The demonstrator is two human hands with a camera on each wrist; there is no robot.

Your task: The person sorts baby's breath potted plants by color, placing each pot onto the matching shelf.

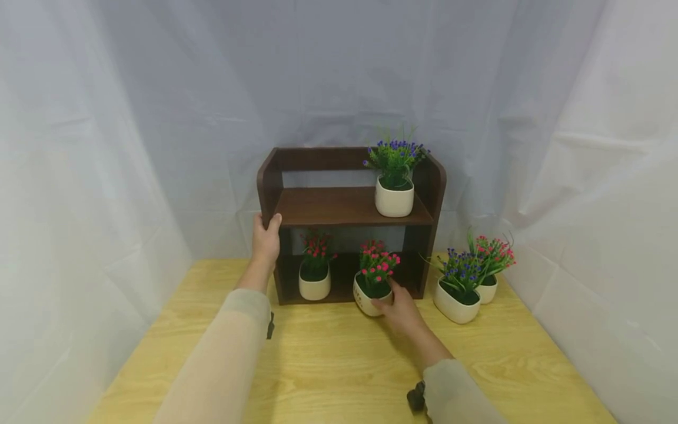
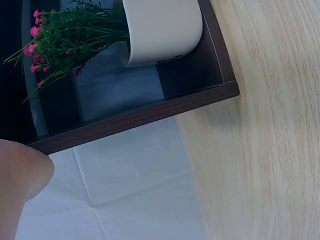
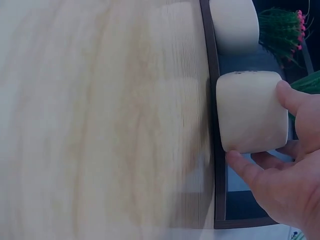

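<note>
Pale sleeves (image 1: 217, 365) lie nearest, above the worktop (image 1: 333, 377). Beyond stands the shelf (image 1: 328, 203), the left grip (image 1: 265, 242) curled on its left side. The right grip (image 1: 405, 312), the nearer one, pinches the pink-flowered pot (image 1: 363, 299) by its right side. That pot lies just left of the right grip, axis slightly tilted, at the lower board's front edge; whether it rests there, I cannot tell.
</note>
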